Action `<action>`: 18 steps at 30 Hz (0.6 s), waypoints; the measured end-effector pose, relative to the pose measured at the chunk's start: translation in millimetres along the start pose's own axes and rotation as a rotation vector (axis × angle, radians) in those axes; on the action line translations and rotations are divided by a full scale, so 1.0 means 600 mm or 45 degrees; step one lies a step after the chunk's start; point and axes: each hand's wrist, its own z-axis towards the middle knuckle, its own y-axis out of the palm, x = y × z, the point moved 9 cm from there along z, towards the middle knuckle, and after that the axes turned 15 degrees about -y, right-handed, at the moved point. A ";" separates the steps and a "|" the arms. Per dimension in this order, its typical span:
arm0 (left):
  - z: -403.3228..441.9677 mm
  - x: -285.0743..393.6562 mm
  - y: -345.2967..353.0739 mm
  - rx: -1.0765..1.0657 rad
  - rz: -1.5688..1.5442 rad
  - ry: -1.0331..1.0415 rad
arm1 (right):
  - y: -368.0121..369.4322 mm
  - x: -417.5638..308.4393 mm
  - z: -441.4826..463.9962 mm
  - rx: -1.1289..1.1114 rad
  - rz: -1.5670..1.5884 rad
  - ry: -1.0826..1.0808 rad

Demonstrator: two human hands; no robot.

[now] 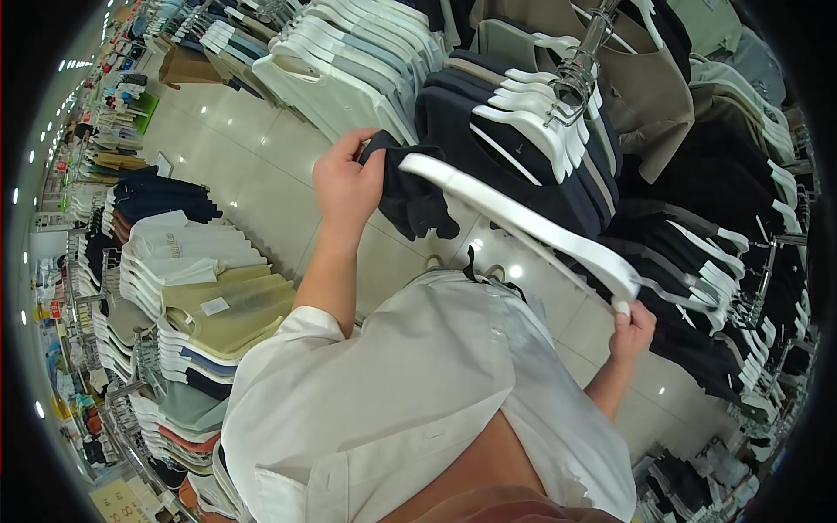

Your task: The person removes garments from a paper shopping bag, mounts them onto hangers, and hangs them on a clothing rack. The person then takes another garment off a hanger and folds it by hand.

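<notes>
A white hanger [523, 222] slants across the middle of the view, its metal hook at the lower right. My left hand [346, 179] is closed on a bunched dark garment [417, 196], which hangs down beside the hanger's upper left end. At the hanger's other end, my right hand [631, 329] grips the white plastic near the hook. Just beyond the hanger, dark garments [453, 113] hang on white hangers from a metal rack.
Racks of pale shirts [336, 78] stand at the top, with black clothes [663, 253] on the right. Folded-looking rows of white and olive tops [228, 309] hang at the left. Tiled floor [261, 144] shows between them. A yellow sign [119, 503] is at bottom left.
</notes>
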 end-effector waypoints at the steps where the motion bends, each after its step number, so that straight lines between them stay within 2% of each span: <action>1: -0.003 0.010 -0.002 0.010 -0.028 0.049 | 0.019 -0.009 0.010 -0.040 0.056 0.023; 7: -0.031 0.066 -0.014 0.023 0.078 0.162 | 0.063 -0.029 0.047 -0.041 0.142 -0.021; 10: -0.041 0.089 -0.031 0.136 0.120 0.436 | 0.046 -0.008 0.041 -0.015 -0.024 -0.045; 15: -0.045 0.094 -0.039 0.154 0.082 0.448 | 0.051 -0.029 0.063 -0.017 0.161 -0.017; 16: -0.049 0.100 -0.038 0.156 0.093 0.462 | 0.057 -0.045 0.068 -0.015 0.082 -0.070; 18: -0.052 0.099 -0.032 0.109 0.050 0.357 | 0.073 -0.068 0.080 0.002 0.091 -0.068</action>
